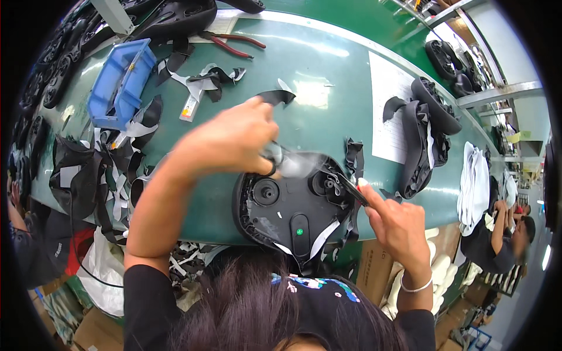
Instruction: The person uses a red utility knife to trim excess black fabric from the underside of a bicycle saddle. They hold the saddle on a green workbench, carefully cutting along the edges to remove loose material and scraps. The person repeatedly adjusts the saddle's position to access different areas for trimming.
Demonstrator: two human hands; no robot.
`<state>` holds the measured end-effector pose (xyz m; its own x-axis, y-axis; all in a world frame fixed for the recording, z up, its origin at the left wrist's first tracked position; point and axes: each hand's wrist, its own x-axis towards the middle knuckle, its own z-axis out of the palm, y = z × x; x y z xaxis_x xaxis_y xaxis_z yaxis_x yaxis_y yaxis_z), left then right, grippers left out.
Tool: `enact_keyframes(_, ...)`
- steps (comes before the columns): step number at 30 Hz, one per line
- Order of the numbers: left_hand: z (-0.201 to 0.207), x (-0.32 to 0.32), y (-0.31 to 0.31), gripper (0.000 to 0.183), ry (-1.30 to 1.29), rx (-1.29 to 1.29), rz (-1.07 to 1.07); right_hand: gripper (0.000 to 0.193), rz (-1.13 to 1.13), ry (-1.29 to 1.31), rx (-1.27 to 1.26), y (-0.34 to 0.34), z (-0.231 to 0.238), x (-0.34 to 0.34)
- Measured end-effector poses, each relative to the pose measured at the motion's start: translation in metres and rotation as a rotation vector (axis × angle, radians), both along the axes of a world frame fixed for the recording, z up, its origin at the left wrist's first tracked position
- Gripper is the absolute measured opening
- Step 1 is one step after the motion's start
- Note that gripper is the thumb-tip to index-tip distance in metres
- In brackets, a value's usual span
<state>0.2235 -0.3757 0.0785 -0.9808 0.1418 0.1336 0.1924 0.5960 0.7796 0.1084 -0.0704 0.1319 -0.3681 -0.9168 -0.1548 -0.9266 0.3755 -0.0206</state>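
Note:
In front of me lies a black moulded seat (283, 217), underside up, with round recesses, a small green sticker and pale fabric strips along its near rim. Over its far left edge my left hand (237, 139) is closed, partly smeared by motion. Something dark and pale shows at its fingers, too blurred to name. A dark fabric strip (277, 97) shows just beyond that hand. At the seat's right rim my right hand (398, 225) grips a slim dark tool (355, 191), its tip over the right recess; whether it is pliers or scissors I cannot tell.
A blue bin (120, 85) and red-handled pliers (234, 44) stand far left, among fabric scraps (202, 82). Black seats (417, 143) rest on the right near a paper sheet (383, 82). White cloths (473, 187) hang over the right edge. A co-worker (503, 237) sits beyond.

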Motion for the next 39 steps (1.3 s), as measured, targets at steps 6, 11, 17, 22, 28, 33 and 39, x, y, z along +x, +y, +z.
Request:
enact_keyframes(6,-0.023,-0.045,0.058,0.022,0.399,0.398,0.121,0.05,0.029,0.003,-0.098,0.017,-0.021,-0.004)
enact_keyframes(11,0.043,-0.066,0.058,0.032,0.498,1.22,0.671,0.051,-0.297,-0.203,-0.184,0.054,-0.034,0.043)
enact_keyframes(17,0.069,-0.032,0.037,0.037,1.482,0.806,1.417,0.051,-0.806,-1.169,-0.389,0.061,-0.043,0.101)
enact_keyframes(22,0.007,-0.007,0.024,0.038,0.358,-0.042,1.158,0.062,-0.838,-1.048,-0.932,0.037,-0.063,0.072)
enact_keyframes(28,-0.016,0.032,0.078,0.024,0.247,-0.408,1.074,0.065,-0.675,-0.91,-0.963,-0.044,-0.085,0.014)
enact_keyframes(33,-0.027,-0.001,0.137,0.042,0.089,-0.398,0.783,0.05,-0.528,-0.849,-0.905,-0.06,-0.065,0.007)
enact_keyframes(39,-0.036,-0.005,0.13,0.026,0.068,-0.049,0.709,0.049,-0.225,-0.385,-0.738,-0.001,-0.067,0.022)
